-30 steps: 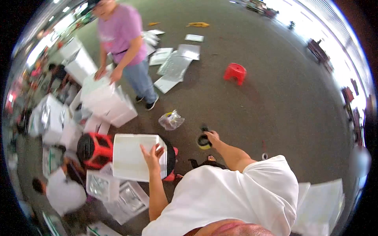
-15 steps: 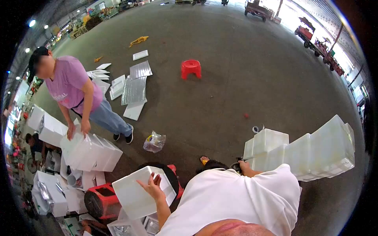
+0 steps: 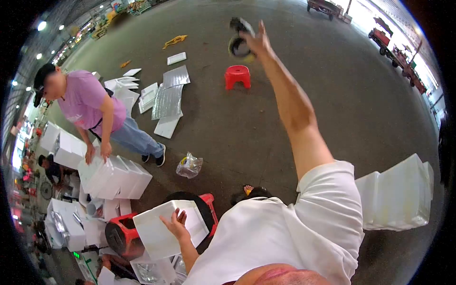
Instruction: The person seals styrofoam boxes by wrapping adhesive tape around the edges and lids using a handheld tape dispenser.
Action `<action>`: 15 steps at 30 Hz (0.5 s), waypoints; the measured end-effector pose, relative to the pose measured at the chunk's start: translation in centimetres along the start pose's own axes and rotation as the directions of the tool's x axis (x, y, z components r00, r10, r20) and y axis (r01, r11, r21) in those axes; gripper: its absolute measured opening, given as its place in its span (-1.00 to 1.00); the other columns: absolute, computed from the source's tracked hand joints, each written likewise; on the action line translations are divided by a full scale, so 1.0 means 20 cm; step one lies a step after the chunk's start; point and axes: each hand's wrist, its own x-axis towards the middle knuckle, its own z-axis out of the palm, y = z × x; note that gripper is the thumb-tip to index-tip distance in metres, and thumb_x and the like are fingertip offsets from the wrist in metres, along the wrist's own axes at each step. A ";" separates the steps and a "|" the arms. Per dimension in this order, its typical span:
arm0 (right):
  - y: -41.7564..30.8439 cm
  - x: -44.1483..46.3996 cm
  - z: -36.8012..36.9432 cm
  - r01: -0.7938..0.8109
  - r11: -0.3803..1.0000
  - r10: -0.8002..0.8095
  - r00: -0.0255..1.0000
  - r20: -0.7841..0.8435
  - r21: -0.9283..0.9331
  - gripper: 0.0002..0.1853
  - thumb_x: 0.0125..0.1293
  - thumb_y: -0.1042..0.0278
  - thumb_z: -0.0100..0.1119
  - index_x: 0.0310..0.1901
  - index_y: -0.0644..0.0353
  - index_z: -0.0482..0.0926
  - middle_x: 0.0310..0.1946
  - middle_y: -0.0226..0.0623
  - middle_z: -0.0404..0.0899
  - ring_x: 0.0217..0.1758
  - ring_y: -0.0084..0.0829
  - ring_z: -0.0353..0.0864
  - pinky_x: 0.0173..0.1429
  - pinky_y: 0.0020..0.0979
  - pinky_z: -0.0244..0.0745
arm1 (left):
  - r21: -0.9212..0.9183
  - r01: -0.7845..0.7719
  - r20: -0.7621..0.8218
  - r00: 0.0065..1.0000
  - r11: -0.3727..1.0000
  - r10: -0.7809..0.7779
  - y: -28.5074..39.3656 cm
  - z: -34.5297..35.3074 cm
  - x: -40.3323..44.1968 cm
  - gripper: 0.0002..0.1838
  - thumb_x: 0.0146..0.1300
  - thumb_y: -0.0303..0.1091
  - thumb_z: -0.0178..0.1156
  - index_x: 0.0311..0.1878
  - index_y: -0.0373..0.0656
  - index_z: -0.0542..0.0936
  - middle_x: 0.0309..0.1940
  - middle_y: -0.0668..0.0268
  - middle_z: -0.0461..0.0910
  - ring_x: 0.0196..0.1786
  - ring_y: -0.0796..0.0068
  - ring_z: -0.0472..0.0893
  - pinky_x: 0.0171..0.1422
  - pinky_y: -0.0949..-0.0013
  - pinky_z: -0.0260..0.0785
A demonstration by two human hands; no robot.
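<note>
A white foam box point(image 3: 159, 232) is tilted on a black round-topped seat with red parts, in front of me at lower left. My left hand point(image 3: 177, 225) is at the side of this box, palm against or close to it, fingers spread. Far out in front, my right arm is stretched up over the floor. In that raised right hand point(image 3: 258, 43) is a tape dispenser point(image 3: 241, 46) with a roll of tape, blurred by motion. Its dark head points up and to the left.
A red stool point(image 3: 237, 77) stands ahead, behind the raised hand. Stacked foam boxes point(image 3: 399, 194) are at my right. A co-worker point(image 3: 90, 99) leans over more foam boxes point(image 3: 111, 175) at left. Foam lids point(image 3: 168, 125) and a plastic bag point(image 3: 189, 165) lie on the floor.
My right hand has swung from beside the right-hand boxes up and forward, carrying the tape dispenser. The left hand stays by the foam box. The view has shifted slightly.
</note>
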 end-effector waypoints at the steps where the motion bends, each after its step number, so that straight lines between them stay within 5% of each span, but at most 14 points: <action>1: -0.07 0.17 0.00 -0.041 0.999 0.041 0.999 0.000 -0.029 0.13 0.14 0.05 0.41 0.55 0.12 -0.20 0.33 0.26 0.29 0.31 0.02 0.45 0.22 -0.09 0.53 | 0.009 0.005 0.003 1.000 1.000 -0.005 0.02 0.00 -0.01 0.02 0.32 -0.39 0.13 0.57 0.12 -0.42 -0.04 0.02 0.58 -0.21 0.26 0.66 -0.15 0.34 0.59; 5: -0.21 0.60 -0.02 -0.116 0.993 0.116 0.989 0.091 0.002 0.12 0.17 0.03 0.34 0.54 0.21 -0.24 0.10 0.39 0.47 0.11 -0.04 0.63 -0.04 -0.24 0.69 | -0.013 -0.003 -0.040 0.999 1.000 0.003 -0.01 0.03 -0.01 0.00 0.32 -0.41 0.13 0.58 0.10 -0.37 -0.07 0.04 0.59 -0.21 0.26 0.66 -0.16 0.35 0.60; 7: -0.21 0.76 0.02 -0.120 0.989 0.126 0.990 0.070 -0.084 0.12 0.19 -0.03 0.32 0.54 0.17 -0.25 0.03 0.32 0.54 0.14 -0.02 0.61 0.11 -0.18 0.62 | -0.025 0.003 -0.060 0.998 1.000 -0.004 -0.01 0.04 -0.03 -0.01 0.32 -0.41 0.13 0.58 0.11 -0.36 -0.08 0.04 0.60 -0.21 0.26 0.67 -0.15 0.35 0.60; 10: -0.18 1.02 0.10 -0.054 0.992 0.061 0.996 0.061 -0.111 -0.57 0.08 0.07 0.31 -0.12 0.25 0.69 -0.26 -0.11 0.70 -0.21 -0.29 0.68 -0.19 -0.28 0.55 | -0.036 0.001 -0.073 0.997 0.999 -0.003 0.02 0.08 -0.04 -0.02 0.33 -0.41 0.12 0.58 0.12 -0.34 -0.10 0.05 0.61 -0.23 0.27 0.68 -0.14 0.34 0.60; 11: -0.18 0.99 0.08 -0.025 0.973 0.030 0.999 0.016 -0.231 0.08 0.05 -0.19 0.32 0.36 0.56 0.11 -0.14 0.07 0.67 -0.11 -0.19 0.69 -0.12 -0.26 0.57 | -0.041 -0.004 -0.061 0.998 0.999 0.002 0.02 0.08 -0.04 -0.02 0.33 -0.40 0.13 0.58 0.11 -0.35 -0.10 0.06 0.61 -0.23 0.27 0.68 -0.14 0.35 0.60; 14: 0.03 0.65 0.12 0.136 0.979 -0.118 0.986 0.122 -0.152 0.05 0.16 -0.10 0.32 0.54 0.08 -0.08 0.39 0.08 0.28 0.43 -0.05 0.32 0.45 -0.15 0.28 | -0.063 -0.024 -0.084 0.996 0.998 0.019 0.02 0.06 -0.07 -0.07 0.33 -0.39 0.13 0.58 0.06 -0.26 -0.08 0.06 0.61 -0.25 0.28 0.67 -0.15 0.37 0.60; 15: 0.28 0.59 0.23 0.227 0.957 -0.214 0.973 0.091 -0.181 0.01 0.15 -0.08 0.31 0.53 0.07 0.00 0.49 0.02 0.12 0.50 -0.08 0.21 0.46 -0.16 0.27 | -0.079 -0.033 -0.101 0.995 0.996 0.025 0.02 0.06 -0.06 -0.13 0.34 -0.38 0.14 0.58 0.02 -0.15 -0.06 0.07 0.62 -0.25 0.30 0.67 -0.16 0.37 0.59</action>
